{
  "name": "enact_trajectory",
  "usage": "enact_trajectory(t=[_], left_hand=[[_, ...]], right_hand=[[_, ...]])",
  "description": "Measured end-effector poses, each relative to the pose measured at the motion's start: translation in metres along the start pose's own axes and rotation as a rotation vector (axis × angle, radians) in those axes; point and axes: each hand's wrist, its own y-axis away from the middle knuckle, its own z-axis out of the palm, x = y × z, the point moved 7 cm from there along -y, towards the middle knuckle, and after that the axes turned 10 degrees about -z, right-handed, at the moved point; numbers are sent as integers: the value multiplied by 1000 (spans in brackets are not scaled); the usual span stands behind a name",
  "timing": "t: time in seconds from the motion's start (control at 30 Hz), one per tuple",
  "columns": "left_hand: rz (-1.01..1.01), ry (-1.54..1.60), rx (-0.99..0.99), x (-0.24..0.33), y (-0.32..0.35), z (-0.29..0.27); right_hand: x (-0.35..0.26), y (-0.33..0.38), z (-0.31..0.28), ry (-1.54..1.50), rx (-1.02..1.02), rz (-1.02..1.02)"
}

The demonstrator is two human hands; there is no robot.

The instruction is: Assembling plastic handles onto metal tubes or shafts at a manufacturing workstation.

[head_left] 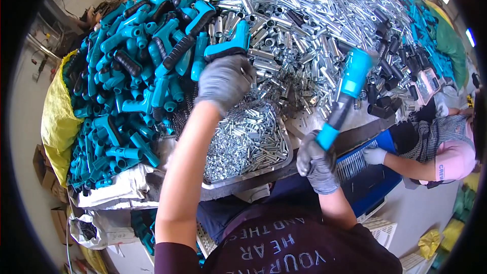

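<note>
My left hand (225,81), in a grey glove, is closed at the edge of the heap of teal parts. A teal pistol-shaped housing (231,45) with a black grip strip rises from its curled fingers, which partly hide it. My right hand (318,165), gloved too, is wrapped round the lower end of a teal-and-black hammer-shaped tool (341,114). That tool tilts up and to the right, its wide teal head smeared by motion. Between my arms sits a metal tray (286,160) of small silver pins and fittings.
Teal housings (137,71) are heaped at the left against a yellow sack (60,116). Silver tubes (304,10) pile across the back, with black sleeves (390,61) at the right. A co-worker's gloved hand (374,156) rests by a blue crate (373,187) of thin rods.
</note>
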Motion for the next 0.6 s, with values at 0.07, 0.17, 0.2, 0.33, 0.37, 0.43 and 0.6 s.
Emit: enact_trajectory(t=[0.07, 0.17, 0.2, 0.33, 0.37, 0.43, 0.6], left_hand=[[-137, -383, -210, -9, -10, 48], [-214, -390, -78, -3, -20, 60], [-262, -405, -140, 0, -23, 64], [-265, -370, -47, 13, -25, 62], [-255, -404, -95, 10, -25, 65], [-253, -459, -189, 0, -32, 68], [-208, -208, -194, -13, -19, 54]], right_hand=[[-5, -4, 5, -111, -71, -115], [-5, -4, 2, 40, -225, -187], [-8, -1, 2, 110, -177, -192], [-12, 4, -11, 283, -145, -184], [-15, 5, -8, 391, -161, -237], [-12, 3, -2, 351, -168, -218], [-17, -10, 1, 351, -132, -322]])
